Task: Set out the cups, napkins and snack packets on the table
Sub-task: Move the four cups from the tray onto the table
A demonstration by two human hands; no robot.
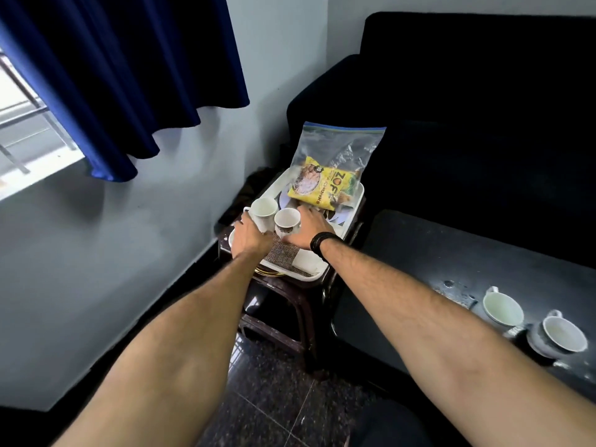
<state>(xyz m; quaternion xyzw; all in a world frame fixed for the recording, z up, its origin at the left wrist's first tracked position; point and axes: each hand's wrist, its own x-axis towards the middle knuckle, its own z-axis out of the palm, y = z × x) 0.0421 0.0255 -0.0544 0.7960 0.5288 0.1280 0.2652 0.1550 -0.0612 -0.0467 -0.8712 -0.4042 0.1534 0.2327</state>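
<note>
A white tray (308, 275) sits on a dark stool (283, 295) ahead of me. On it stand two white cups. My left hand (250, 235) grips the left cup (263, 211). My right hand (306, 225) grips the right cup (287, 221), which has a floral pattern. Behind them a yellow snack packet (325, 187) lies on the tray inside a clear zip bag (338, 146). A woven brown mat (283, 253) shows under my hands. Two more white cups (503, 309) (562, 333) stand on the dark table (419, 269) at the right.
A dark sofa (467, 108) fills the right background. Blue curtains (122, 75) hang at the left over a window. A grey wall runs behind the stool. Dark speckled floor tiles (283, 398) lie below. Water drops mark the table near the cups.
</note>
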